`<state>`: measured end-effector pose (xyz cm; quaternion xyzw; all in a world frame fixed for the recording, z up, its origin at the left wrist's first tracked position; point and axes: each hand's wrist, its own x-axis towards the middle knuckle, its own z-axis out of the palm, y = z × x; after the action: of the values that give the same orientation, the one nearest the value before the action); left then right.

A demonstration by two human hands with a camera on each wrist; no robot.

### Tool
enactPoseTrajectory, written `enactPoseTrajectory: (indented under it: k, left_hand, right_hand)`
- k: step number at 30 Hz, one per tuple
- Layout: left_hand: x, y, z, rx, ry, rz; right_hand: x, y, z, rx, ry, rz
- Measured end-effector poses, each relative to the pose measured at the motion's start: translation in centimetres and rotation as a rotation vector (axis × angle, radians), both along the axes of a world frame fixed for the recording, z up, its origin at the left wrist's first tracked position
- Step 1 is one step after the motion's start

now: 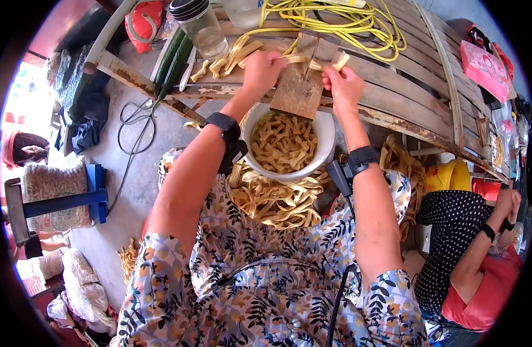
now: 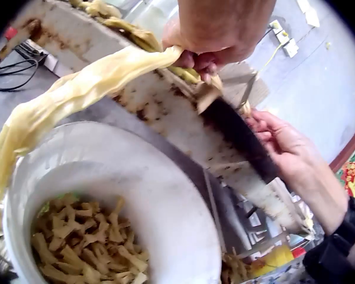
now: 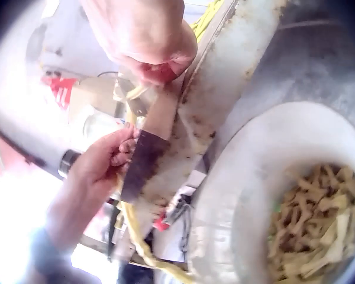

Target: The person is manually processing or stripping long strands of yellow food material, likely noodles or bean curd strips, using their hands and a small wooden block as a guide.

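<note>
A wooden board [image 1: 298,97] juts over the table's near edge, with a thin upright metal blade [image 1: 307,65] fixed on it. My left hand [image 1: 262,70], left of the blade, grips a long, pale yellow vegetable strip [image 2: 83,89]. The strip's loose length hangs down past the bucket rim in the left wrist view. Right of the blade, my right hand [image 1: 345,87] pinches the strip's other end, which pokes up above the fingers. Beneath the board stands a white bucket [image 1: 327,144] holding many short cut pieces [image 1: 283,144].
Uncut strips [image 1: 277,202] are heaped below the bucket, and more lie by a glass jar [image 1: 205,34] on the slatted table. Cucumbers [image 1: 172,63] and a white-handled knife [image 1: 188,69] lie left. A coiled yellow hose [image 1: 358,23] is behind. Another person [image 1: 480,260] sits at right.
</note>
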<state>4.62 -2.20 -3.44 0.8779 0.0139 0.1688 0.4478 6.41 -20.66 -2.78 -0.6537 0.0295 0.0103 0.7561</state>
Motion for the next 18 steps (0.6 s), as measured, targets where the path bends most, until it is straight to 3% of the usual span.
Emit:
enactPoseTrajectory:
  k: [1, 5, 9, 12, 13, 17, 18]
  left_hand:
    - [-0.2, 0.2, -0.1, 0.074, -0.020, 0.042]
    - [-2.5, 1.0, 3.6, -0.434, 0.217, -0.218]
    - [-5.1, 1.3, 4.4, -0.549, 0.347, -0.418]
    - [-7.3, 0.3, 6.3, -0.599, 0.397, -0.453]
    - [-7.4, 0.3, 5.8, -0.622, 0.407, -0.503]
    - [-8.4, -0.8, 5.3, -0.670, 0.457, -0.513]
    - [-8.5, -0.8, 5.1, -0.586, 0.445, -0.546]
  right_hand:
    - [0.1, -0.4, -0.2, -0.002, 0.000, -0.049]
    - [-1.4, -1.8, 1.7, 0.069, 0.037, 0.033]
    - [-4.7, -3.2, 4.8, -0.193, 0.034, 0.456]
    - [-7.7, -3.6, 4.0, -0.383, -0.218, 0.633]
    - [-8.3, -3.8, 4.5, -0.518, -0.222, 0.585]
    - [-7.4, -4.5, 3.7, -0.417, -0.236, 0.526]
    - [-7.3, -4.3, 4.1, -0.342, -0.175, 0.507]
